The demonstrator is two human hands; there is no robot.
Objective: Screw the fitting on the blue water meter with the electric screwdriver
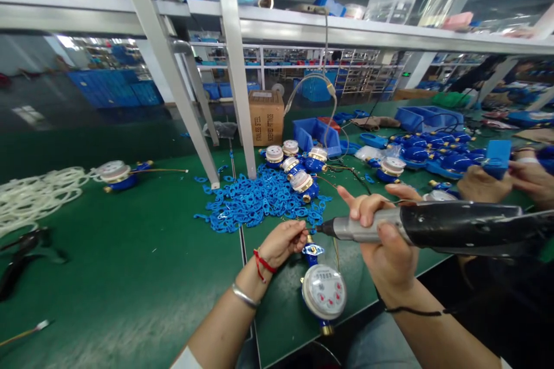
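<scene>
My right hand (pixel 383 242) grips a grey and black power screwdriver (pixel 433 225) held level, its tip pointing left toward the top of a blue water meter (pixel 324 291). The meter lies on the green table with its white dial facing up. My left hand (pixel 283 240) pinches something small at the meter's blue upper fitting (pixel 312 250), right by the tool tip; what it pinches is too small to tell. A red string and a silver bangle circle my left wrist.
A heap of blue plastic clips (pixel 255 199) lies beyond my hands, with several more meters (pixel 298 170) behind it. White rings (pixel 34 193) pile at the left, a cardboard box (pixel 266 117) and blue bins (pixel 318 135) farther back. Another person's hands (pixel 506 176) hold a blue part at right.
</scene>
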